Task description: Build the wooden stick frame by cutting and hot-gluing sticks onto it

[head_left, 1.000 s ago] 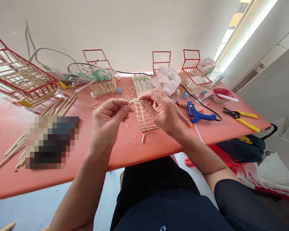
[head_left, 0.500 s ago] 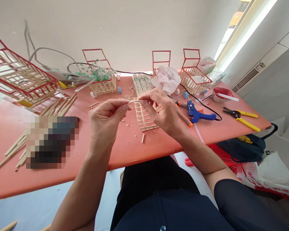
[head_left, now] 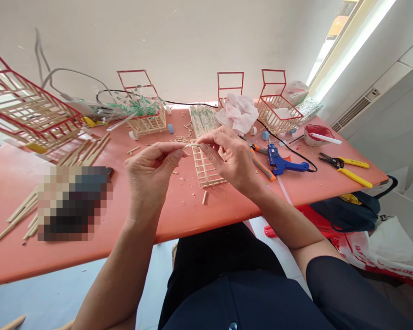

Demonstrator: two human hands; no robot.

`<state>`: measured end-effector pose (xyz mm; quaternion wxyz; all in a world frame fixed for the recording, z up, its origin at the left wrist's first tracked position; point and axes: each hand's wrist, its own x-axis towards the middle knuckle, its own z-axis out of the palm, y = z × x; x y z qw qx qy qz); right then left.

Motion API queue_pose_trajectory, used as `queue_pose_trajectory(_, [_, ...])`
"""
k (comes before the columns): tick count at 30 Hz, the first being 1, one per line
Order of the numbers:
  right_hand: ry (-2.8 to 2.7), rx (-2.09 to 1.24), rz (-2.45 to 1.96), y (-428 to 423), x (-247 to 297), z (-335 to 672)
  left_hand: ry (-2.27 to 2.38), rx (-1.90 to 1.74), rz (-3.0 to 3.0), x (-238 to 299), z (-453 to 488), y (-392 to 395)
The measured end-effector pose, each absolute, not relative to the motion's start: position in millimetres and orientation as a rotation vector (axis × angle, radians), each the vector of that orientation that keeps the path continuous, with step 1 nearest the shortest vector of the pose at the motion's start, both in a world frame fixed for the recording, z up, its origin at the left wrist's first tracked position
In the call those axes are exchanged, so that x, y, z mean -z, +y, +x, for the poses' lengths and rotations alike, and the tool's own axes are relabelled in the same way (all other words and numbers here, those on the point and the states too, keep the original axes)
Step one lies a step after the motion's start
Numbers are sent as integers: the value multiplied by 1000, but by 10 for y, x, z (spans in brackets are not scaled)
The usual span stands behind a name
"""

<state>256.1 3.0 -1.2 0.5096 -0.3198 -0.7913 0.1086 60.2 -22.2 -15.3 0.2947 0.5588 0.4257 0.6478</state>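
Note:
A short, pale wooden stick (head_left: 193, 145) spans the small gap between my two hands, above the table. My left hand (head_left: 153, 167) pinches its left end between thumb and forefinger. Thumb and fingers of my right hand (head_left: 225, 153) are closed on the other end, which they partly cover. Just below and behind the fingertips, a small lattice frame of wooden sticks (head_left: 204, 172) lies on the table, its right side hidden by my right hand. One loose stick piece (head_left: 204, 197) is in front of the frame.
Right of my hands are a blue glue gun (head_left: 284, 164), orange-handled pliers (head_left: 263, 167), yellow-handled wire strippers (head_left: 347, 167) and a red-stained bowl (head_left: 316, 135). Red-trimmed stick carts (head_left: 278, 114) line the back. Left lie long sticks (head_left: 24, 206) and a blurred-out dark object (head_left: 77, 201).
My left hand has shifted very slightly to the left. The right hand and the stick have stayed almost still.

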Motion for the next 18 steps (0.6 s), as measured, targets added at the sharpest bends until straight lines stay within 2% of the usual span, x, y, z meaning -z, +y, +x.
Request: queue_pose_trajectory(18, [-1926, -263, -812, 17, 1, 2564, 1176, -1709, 1506, 156, 595, -231])
